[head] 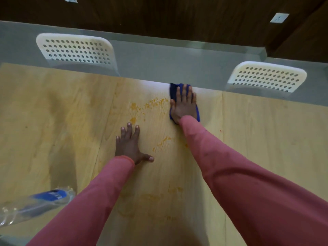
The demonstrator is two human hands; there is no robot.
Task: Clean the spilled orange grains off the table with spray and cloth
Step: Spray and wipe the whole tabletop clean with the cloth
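Note:
Orange grains [142, 108] are smeared across the middle of the light wooden table [266, 135], with a smaller patch [162, 143] nearer me and faint orange traces [159, 197] close to the front. My right hand [184, 105] lies flat with straight fingers on a dark blue cloth [173, 89], pressing it down near the table's far edge, just right of the grains. Resting flat on the bare wood, fingers spread, my left hand [130, 145] sits below the spill. A clear plastic bottle [35, 203] with a blue label lies on its side at the lower left.
Two white perforated chair backs [76, 49] [268, 77] stand beyond the far edge of the table. A grey floor strip and a dark wooden wall lie behind them.

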